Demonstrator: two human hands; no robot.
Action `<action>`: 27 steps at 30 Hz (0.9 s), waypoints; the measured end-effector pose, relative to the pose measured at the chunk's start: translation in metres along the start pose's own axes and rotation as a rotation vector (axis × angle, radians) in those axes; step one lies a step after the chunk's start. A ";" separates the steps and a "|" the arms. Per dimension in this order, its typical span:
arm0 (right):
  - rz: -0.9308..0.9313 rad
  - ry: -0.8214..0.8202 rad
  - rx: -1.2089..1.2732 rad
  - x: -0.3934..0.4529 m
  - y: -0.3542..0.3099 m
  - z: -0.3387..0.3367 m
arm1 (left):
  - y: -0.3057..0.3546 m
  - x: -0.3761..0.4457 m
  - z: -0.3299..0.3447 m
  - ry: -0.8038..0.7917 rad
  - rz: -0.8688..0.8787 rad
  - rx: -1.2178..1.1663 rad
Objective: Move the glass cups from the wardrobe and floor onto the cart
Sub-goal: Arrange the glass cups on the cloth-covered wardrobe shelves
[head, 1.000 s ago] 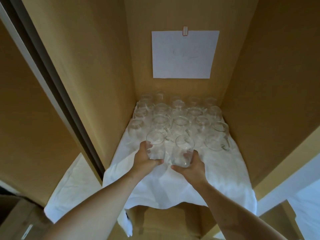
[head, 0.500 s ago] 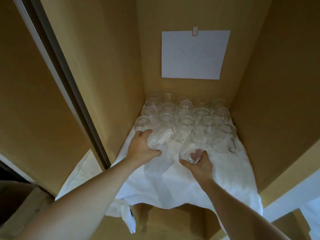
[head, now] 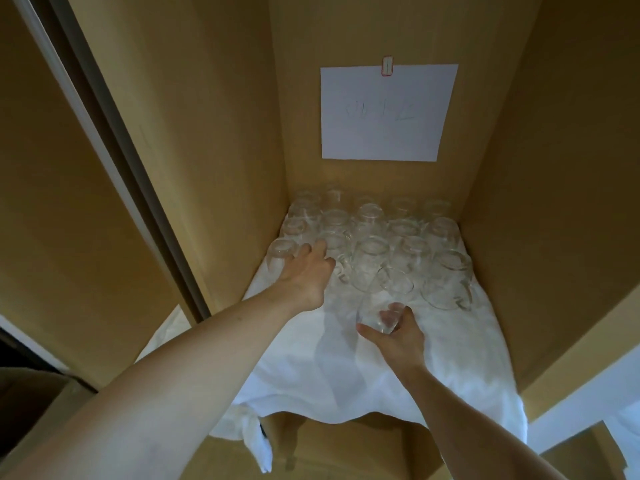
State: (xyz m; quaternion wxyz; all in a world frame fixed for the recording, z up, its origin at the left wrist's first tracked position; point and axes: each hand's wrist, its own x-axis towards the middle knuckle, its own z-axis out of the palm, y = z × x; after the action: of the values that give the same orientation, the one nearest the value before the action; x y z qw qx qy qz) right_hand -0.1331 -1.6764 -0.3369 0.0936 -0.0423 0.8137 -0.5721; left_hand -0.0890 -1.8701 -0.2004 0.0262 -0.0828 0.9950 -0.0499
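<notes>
1. Now, the right hand [head: 398, 336] has its fingers curled round the base of a tilted glass cup [head: 386, 299], held over the white cloth [head: 346, 368] on the wardrobe shelf [head: 346, 448].
2. Meanwhile the left hand [head: 306, 277] reaches among the clustered glass cups [head: 374, 237] at the back; whether its fingers grip one cannot be told.
3. Above them, a paper sheet [head: 384, 112] hangs on the rear wall.
</notes>
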 end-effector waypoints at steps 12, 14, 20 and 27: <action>0.001 -0.011 -0.027 0.002 0.002 0.000 | 0.002 0.032 0.012 0.056 0.024 -0.079; -0.004 -0.015 -0.010 0.003 0.002 -0.001 | -0.002 0.034 0.016 0.065 0.021 -0.108; -0.052 0.007 -0.039 0.003 -0.012 -0.022 | -0.018 0.035 0.025 0.096 0.038 -0.224; -0.302 0.003 -0.293 0.010 -0.056 -0.062 | -0.022 0.036 0.028 0.137 0.031 -0.259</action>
State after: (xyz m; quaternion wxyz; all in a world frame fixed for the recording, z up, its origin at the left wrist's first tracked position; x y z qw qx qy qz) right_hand -0.1570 -1.6399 -0.2654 -0.0015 -0.1759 0.8727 -0.4554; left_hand -0.1194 -1.9000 -0.2275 -0.0518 -0.0667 0.9937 0.0736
